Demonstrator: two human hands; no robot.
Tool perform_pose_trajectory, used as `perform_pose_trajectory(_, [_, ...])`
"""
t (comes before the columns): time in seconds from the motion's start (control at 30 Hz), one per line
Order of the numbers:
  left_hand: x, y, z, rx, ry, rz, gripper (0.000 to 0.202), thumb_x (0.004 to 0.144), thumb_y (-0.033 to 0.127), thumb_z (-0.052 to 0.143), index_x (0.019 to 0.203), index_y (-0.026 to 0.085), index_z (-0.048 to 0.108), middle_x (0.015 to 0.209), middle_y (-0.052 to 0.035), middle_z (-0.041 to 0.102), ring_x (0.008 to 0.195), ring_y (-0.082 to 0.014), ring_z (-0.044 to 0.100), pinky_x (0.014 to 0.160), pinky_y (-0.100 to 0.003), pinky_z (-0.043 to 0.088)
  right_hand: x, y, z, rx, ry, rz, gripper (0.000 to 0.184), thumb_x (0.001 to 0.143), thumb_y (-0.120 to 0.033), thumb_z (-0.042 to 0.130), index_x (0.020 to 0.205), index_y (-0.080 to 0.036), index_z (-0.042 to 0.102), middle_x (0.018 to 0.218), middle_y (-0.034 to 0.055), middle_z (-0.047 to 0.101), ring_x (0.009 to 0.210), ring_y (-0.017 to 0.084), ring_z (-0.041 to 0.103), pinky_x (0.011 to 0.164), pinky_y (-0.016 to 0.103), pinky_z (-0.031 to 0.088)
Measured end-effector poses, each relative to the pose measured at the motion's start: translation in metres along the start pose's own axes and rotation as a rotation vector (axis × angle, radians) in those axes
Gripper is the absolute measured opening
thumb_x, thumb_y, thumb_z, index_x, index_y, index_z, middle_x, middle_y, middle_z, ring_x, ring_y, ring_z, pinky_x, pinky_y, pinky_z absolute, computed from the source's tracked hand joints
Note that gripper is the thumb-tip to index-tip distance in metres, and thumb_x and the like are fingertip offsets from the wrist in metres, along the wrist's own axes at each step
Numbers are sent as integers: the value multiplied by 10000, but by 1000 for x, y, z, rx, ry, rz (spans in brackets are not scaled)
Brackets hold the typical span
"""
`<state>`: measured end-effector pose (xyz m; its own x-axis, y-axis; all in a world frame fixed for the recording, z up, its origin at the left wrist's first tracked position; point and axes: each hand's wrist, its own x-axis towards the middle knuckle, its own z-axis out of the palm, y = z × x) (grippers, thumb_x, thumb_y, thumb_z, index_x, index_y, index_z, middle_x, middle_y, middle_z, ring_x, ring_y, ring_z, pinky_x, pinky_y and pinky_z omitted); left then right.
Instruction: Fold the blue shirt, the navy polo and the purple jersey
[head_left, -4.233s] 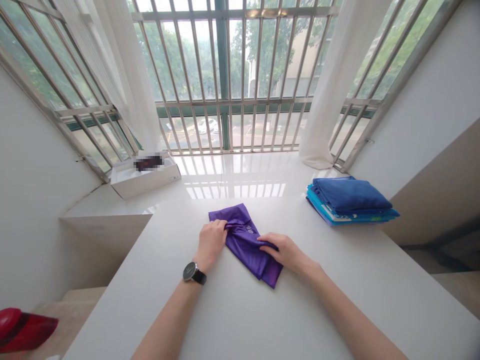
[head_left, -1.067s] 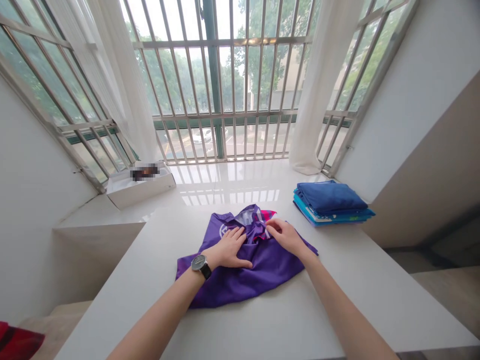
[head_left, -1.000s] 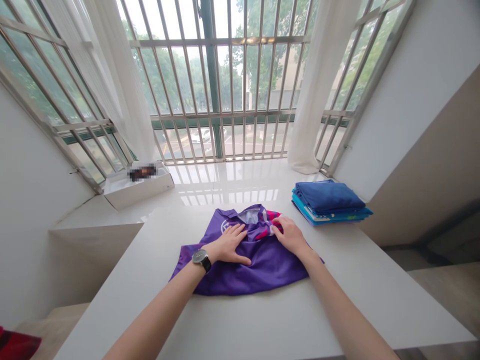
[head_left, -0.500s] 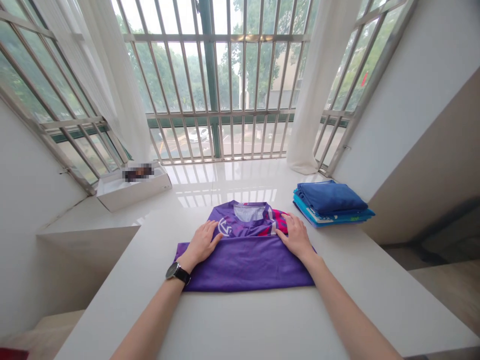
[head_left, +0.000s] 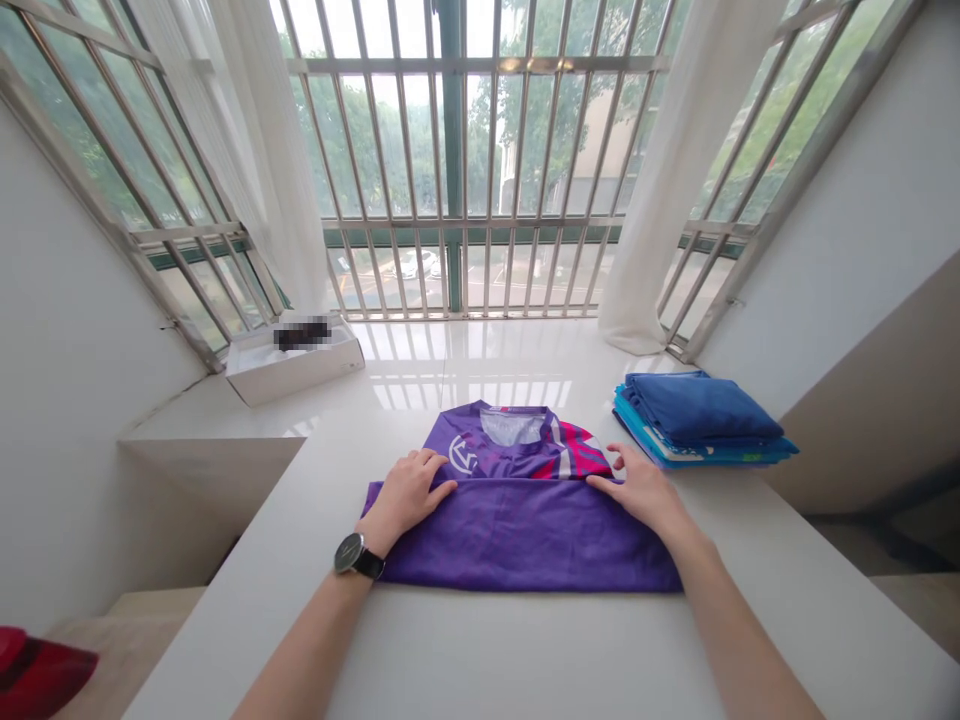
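Observation:
A purple T-shirt [head_left: 517,535] lies partly folded in front of me, its lower part turned up over the chest. Its grey-lined neck opening faces the window, and a white round logo and a pink-and-white patterned panel show above the fold. My left hand [head_left: 407,495] rests flat on the left end of the folded edge, fingers stretched out, a black-strapped watch on the wrist. Over at the right end, my right hand [head_left: 639,487] has its thumb on the fold and its fingers apart, lifted slightly beside the patterned panel.
A stack of folded blue clothes [head_left: 697,420] sits at the right of the white tabletop [head_left: 510,660]. An open white box [head_left: 300,372] stands on the sill at the back left. White curtains [head_left: 652,200] hang before the barred window. Something red [head_left: 45,675] shows at lower left.
My right hand has slid right along the fold, off the patterned panel, and more of that panel shows. My left hand stays on the fold. The view has shifted slightly.

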<state>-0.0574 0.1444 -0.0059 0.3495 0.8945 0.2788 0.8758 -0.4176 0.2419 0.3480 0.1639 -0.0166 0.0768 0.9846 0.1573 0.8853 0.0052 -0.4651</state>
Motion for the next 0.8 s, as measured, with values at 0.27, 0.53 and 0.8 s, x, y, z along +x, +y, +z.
perform_pose_trajectory(0.27, [-7,-34,-33,-155,-219,-180,223,805,443,640,825,222,660,804,-25,675,745,-214,614,661,-294,434,1,-2,-14,97,-177,-105,294,789,-509,609,754,-243,728,848,69,750,845,285,658,802,373,462])
perform_pose_trajectory(0.53, [-25,-56,-89,-820,-562,-123,411,753,560,701,724,153,654,638,1,569,609,-133,482,566,-244,341,-23,2,-63,883,-546,-201,453,755,-635,684,725,-183,677,785,77,725,673,189,641,607,273,477])
perform_pose_trajectory(0.8, [-20,-45,-85,-1056,-625,-138,424,811,533,672,948,136,722,768,-51,666,587,-111,497,555,-231,373,-21,-3,-64,986,-876,-161,570,750,-675,670,1022,-175,685,969,125,723,589,147,639,480,233,438])
